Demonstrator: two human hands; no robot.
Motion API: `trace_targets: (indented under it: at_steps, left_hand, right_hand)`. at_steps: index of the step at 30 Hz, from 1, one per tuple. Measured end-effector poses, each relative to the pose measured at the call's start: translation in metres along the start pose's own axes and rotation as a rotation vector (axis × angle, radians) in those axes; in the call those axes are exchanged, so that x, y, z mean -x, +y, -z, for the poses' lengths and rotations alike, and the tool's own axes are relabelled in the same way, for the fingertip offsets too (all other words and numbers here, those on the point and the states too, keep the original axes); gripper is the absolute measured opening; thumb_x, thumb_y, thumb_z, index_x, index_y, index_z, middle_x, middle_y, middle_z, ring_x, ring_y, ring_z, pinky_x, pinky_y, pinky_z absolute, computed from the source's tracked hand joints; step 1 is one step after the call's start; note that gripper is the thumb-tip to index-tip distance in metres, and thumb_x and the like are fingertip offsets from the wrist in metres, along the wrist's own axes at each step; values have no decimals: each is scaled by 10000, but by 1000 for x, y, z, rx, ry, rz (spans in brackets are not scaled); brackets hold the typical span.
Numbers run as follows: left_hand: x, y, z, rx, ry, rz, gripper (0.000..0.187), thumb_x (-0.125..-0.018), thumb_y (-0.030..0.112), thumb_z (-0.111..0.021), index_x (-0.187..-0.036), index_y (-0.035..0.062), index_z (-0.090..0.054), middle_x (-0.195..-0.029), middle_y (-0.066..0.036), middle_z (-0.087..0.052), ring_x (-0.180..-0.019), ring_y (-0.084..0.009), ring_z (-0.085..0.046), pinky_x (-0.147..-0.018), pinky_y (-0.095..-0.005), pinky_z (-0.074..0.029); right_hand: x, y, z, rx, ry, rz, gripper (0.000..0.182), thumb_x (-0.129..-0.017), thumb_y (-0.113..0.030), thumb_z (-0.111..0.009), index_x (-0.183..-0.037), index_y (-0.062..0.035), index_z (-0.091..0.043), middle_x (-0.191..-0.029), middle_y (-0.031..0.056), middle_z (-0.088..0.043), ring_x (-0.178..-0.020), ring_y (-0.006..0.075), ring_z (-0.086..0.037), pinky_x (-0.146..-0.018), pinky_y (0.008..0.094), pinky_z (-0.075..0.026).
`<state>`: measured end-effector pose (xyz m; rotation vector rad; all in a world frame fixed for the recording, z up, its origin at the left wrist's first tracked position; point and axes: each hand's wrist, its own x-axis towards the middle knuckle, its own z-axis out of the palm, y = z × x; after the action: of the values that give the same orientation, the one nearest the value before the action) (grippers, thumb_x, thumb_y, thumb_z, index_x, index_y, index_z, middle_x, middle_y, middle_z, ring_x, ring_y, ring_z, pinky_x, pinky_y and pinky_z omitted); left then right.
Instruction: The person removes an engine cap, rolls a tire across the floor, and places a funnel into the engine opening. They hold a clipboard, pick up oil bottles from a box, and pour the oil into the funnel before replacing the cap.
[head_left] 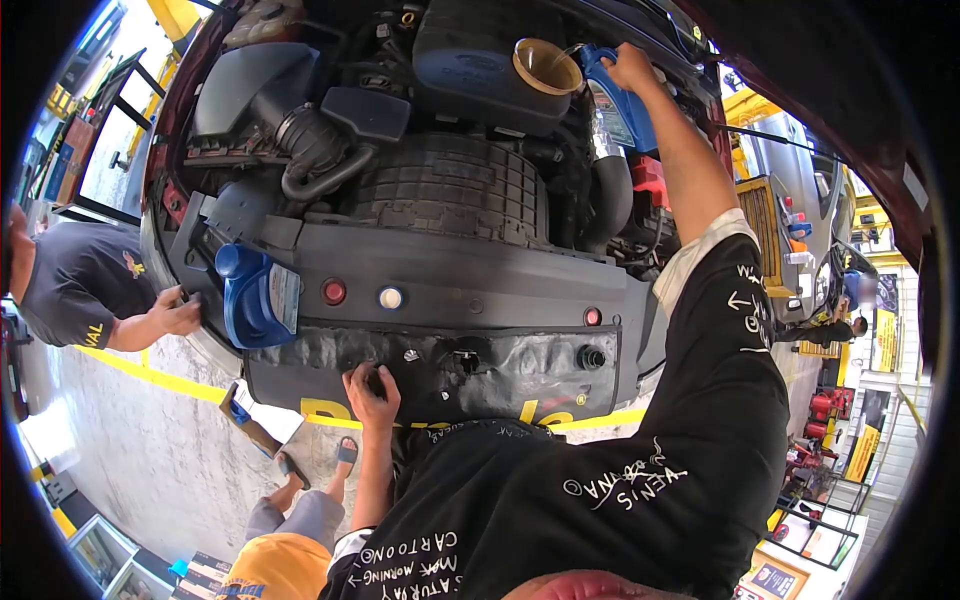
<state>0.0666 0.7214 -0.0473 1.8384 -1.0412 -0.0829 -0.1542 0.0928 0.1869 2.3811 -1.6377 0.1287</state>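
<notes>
My right hand (630, 68) grips a blue oil bottle (622, 112) by its upper end, tilted with its mouth at the rim of a tan funnel (526, 62). The funnel stands by the dark engine cover (470, 75). My left hand (372, 398) rests on the black fender cover (300, 362) at the car's front, fingers apart and slightly bent. A second blue oil bottle (250, 297) lies left of it, on the front panel. A black cap (591, 357) sits toward the right end of the fender cover.
Red (334, 291) and white (391, 298) round caps sit on the front panel (450, 280). At left, a person's hand (176, 312) is by the car's edge. Another person in an orange shirt (280, 570) stands below. The raised hood (830, 80) hangs at upper right.
</notes>
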Motion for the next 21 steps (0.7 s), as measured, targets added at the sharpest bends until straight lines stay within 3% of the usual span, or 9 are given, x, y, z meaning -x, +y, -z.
trace_targets:
  at_steps: [15, 17, 21]
  left_hand:
    - [-1, 2, 2, -29, -2, -33, 202, -810, 35, -652, -986, -15, -568, -898, -147, -627, -759, -330, -563, -720, -401, -466]
    - [-2, 2, 3, -51, -30, -68, 226, -859, 71, -623, -1041, -31, -534, -912, -192, -598, -807, -340, -578, -694, -387, -479]
    - [0, 2, 2, -34, -38, -34, 229, -858, 72, -624, -1045, -26, -535, -923, -192, -598, -812, -342, -578, -701, -389, -478]
  right_hand:
    - [-1, 7, 11, 2, 44, 28, 366, -838, -307, -687, -992, 24, -667, -994, 274, -646, -986, 421, -615, -856, 466, -500]
    - [-3, 8, 11, 7, 32, 31, 366, -841, -307, -685, -994, 25, -664, -993, 275, -646, -989, 423, -614, -860, 466, -501]
    - [-4, 8, 12, 9, 30, 8, 364, -847, -307, -681, -1017, 14, -654, -1006, 272, -646, -1006, 427, -605, -872, 468, -499]
